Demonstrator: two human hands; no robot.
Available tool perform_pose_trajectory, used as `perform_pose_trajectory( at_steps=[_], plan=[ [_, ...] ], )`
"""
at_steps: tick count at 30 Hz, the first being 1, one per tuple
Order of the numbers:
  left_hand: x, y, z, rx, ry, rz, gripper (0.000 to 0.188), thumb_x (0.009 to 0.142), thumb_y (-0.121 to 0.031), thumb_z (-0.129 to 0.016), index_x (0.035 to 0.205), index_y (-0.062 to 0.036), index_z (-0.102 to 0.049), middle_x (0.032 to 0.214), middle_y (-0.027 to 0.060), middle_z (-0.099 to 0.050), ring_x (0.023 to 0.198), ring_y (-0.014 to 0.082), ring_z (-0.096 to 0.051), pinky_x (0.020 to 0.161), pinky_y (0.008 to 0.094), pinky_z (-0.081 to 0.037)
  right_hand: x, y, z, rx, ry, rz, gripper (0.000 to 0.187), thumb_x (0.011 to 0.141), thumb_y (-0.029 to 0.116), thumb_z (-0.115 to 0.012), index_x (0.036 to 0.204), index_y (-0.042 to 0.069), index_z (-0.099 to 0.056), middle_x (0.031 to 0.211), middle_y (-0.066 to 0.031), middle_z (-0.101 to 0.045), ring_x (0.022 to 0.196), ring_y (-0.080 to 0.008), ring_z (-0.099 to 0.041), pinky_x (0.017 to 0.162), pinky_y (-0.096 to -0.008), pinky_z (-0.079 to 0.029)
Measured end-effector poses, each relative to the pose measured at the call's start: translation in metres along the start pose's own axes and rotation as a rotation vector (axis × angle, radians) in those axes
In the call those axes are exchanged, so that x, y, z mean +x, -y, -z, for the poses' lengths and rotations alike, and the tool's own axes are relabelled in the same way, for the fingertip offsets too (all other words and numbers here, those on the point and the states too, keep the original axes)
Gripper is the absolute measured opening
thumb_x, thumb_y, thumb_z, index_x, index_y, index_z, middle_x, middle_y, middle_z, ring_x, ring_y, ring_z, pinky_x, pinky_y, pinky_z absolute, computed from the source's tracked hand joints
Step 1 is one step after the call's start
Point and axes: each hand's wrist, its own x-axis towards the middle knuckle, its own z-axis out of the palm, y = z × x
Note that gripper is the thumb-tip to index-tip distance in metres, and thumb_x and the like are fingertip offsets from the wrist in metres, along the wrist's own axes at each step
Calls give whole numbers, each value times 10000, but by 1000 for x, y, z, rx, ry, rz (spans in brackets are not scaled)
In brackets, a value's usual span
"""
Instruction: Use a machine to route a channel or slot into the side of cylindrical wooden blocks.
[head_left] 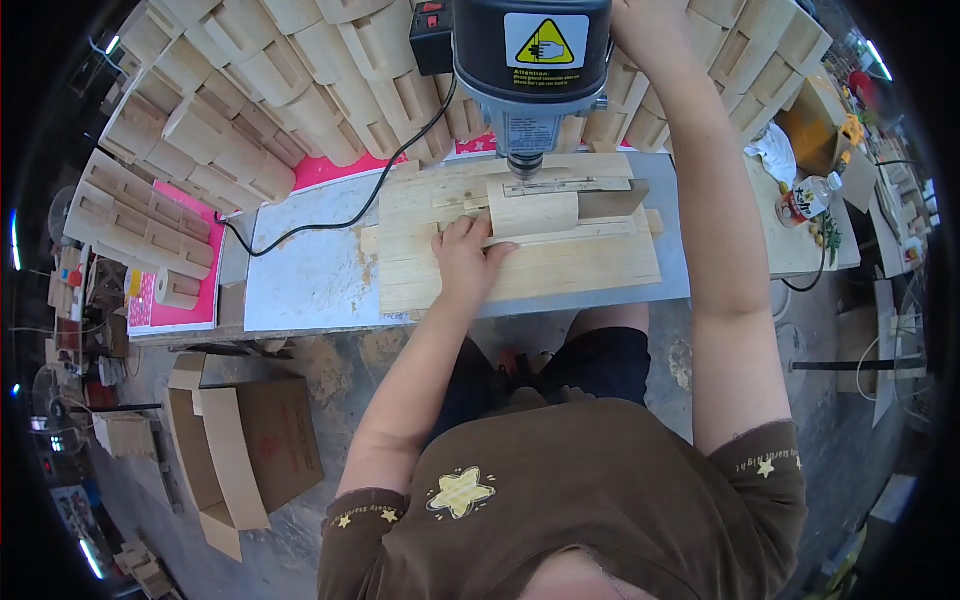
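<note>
A pale wooden block with a rounded front (535, 213) lies in a wooden jig on a flat wooden board (560, 273). My left hand (468, 258) grips the block's left end, fingers at its side and thumb along its lower front. Directly above the block hangs the metal chuck (525, 165) of a bench drill press with a black motor housing (530, 85); whether its bit touches the wood cannot be made out. My right arm reaches up past the machine, and my right hand (645, 30) is at its right side, the fingers hidden at the picture's top edge.
Stacks of similar slotted wooden pieces (230, 140) line the back and left of the bench (305, 290). A black cable (370, 205) crosses the bench's left part. At right, a bottle (808, 198) stands on another table. An open cardboard box (270, 445) sits on the floor at left.
</note>
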Motion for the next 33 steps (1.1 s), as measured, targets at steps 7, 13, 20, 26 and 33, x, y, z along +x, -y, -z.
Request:
perform_pose_trajectory(
  at_steps=[7, 13, 20, 26, 33],
  plan=[
    [-2, 3, 2, 32, 18, 9, 518, 646, -314, -744, 1103, -114, -606, 816, 24, -534, 850, 220, -516, 781, 399, -304, -39, 29, 41, 267, -1, 100, 254, 876, 226, -529, 797, -15, -541, 578, -84, -446, 536, -127, -431, 520, -274, -362],
    [0, 4, 3, 16, 25, 20, 522, 653, -309, -742, 1117, -115, -605, 802, 23, -532, 833, 214, -515, 769, 391, -308, -123, 41, 51, 254, 21, 50, 84, 808, 97, -553, 778, 49, -615, 585, -122, -558, 521, -262, -571, 496, -325, -426],
    [-3, 5, 1, 41, -44, 5, 524, 628, -297, -750, 1100, -119, -607, 824, 31, -556, 847, 229, -530, 785, 409, -320, -179, 23, 5, 398, -96, 47, 153, 796, 16, -541, 916, -12, -633, 655, -111, -564, 553, -228, -535, 523, -313, -404],
    [-4, -2, 3, 35, -74, 16, 521, 633, -304, -749, 1095, -112, -605, 890, 49, -567, 891, 247, -536, 827, 434, -321, -197, 2, -28, 480, -123, 120, 195, 865, 11, -470, 1006, -52, -590, 706, -100, -550, 638, -155, -526, 587, -246, -410],
    [-5, 1, 4, 26, -44, 46, 550, 627, -314, -753, 1118, -123, -598, 886, 44, -567, 905, 252, -534, 834, 435, -321, -164, 14, 9, 427, -155, 121, 113, 845, 26, -509, 846, -30, -607, 617, -91, -514, 553, -160, -487, 526, -269, -378]
  ],
)
